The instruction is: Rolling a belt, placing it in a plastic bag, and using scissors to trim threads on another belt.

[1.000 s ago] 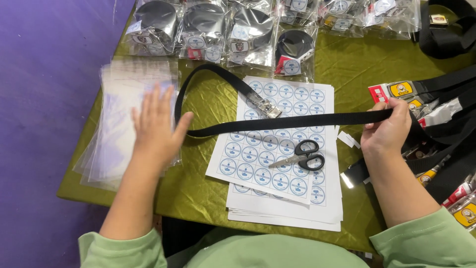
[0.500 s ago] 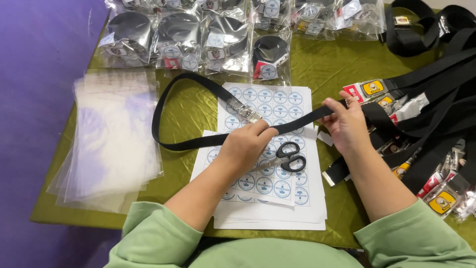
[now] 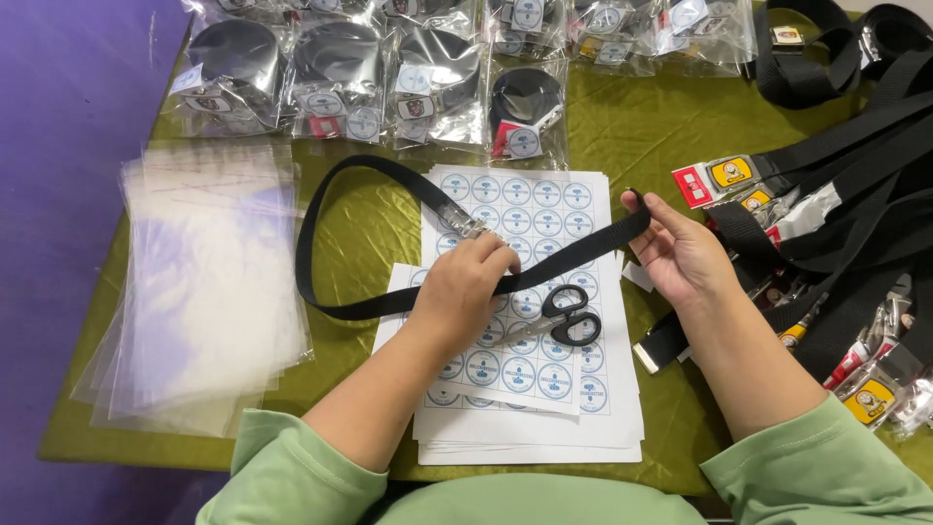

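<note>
Black belt [image 3: 350, 243] between 2 hands, scissors [image 3: 569, 316] beside.

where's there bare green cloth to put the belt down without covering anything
Bare olive-green tablecloth shows between the row of bagged coiled belts and the white sticker sheets, running right toward the heap of loose black belts. A smaller patch lies inside the held black belt loop. The clear plastic bags fill the left side.

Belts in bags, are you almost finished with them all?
Not yet. Several bagged belts lie along the table's far edge. The left hand and right hand hold one black belt over the sticker sheets. A pile of loose belts and empty clear bags remain.
</note>
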